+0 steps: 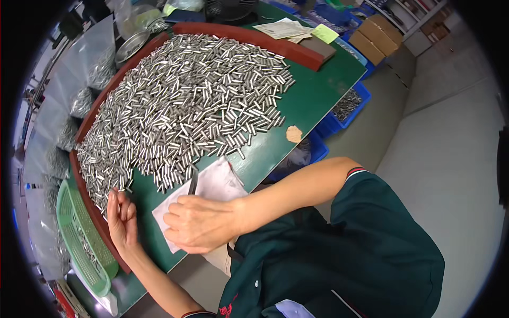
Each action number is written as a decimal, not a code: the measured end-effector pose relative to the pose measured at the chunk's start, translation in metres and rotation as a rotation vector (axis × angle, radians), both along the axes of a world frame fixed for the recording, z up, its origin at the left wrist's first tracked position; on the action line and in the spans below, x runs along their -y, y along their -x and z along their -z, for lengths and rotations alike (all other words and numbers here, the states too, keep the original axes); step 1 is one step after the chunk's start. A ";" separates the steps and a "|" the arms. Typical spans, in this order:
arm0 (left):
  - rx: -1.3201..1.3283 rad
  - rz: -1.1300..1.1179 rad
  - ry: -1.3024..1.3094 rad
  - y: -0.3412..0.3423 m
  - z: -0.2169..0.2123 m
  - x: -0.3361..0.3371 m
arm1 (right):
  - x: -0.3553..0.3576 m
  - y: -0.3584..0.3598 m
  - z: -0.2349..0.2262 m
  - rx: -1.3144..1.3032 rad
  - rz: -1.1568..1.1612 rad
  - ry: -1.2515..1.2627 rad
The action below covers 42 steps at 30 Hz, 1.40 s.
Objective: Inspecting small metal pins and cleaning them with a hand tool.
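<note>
A large heap of short silvery metal pins (185,100) spreads over the green tabletop (318,95). My left hand (123,220) is at the heap's near left edge, palm up, fingers curled in and the tips together beside a few pins. Whatever those fingertips hold is too small to make out. My right hand (204,222) is closed around a slim dark metal tool (193,182), perhaps tweezers, which points away toward the pins. Beneath that hand lies a pale pinkish-white cloth (214,180) at the table's near edge.
A red-brown raised border (244,38) curves around the heap's far and left sides. To the left stand a green perforated basket (85,244) and clear bags of metal parts (82,100). Papers (283,29) lie at the back; blue bins (350,106) stand beyond the right edge.
</note>
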<state>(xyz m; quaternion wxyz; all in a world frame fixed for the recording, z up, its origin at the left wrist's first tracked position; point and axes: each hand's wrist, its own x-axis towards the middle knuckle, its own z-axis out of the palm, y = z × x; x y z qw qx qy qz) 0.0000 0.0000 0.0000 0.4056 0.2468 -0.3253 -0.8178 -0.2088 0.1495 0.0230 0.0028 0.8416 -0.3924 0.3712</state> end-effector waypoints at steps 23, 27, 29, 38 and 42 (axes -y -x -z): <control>0.068 -0.036 -0.001 0.005 -0.011 -0.010 | -0.008 0.029 0.021 -0.105 -0.296 -0.026; 0.007 -0.011 -0.047 0.003 -0.001 0.001 | -0.026 0.047 0.010 0.157 -0.153 0.010; 0.029 -0.048 -0.068 -0.003 0.001 0.005 | -0.042 0.068 0.013 0.333 0.008 0.159; -0.200 0.110 -0.070 -0.026 0.010 0.023 | -0.121 0.263 0.144 1.285 1.284 0.017; -0.249 0.125 -0.137 -0.015 0.002 0.015 | -0.134 0.305 0.188 1.116 1.555 -0.081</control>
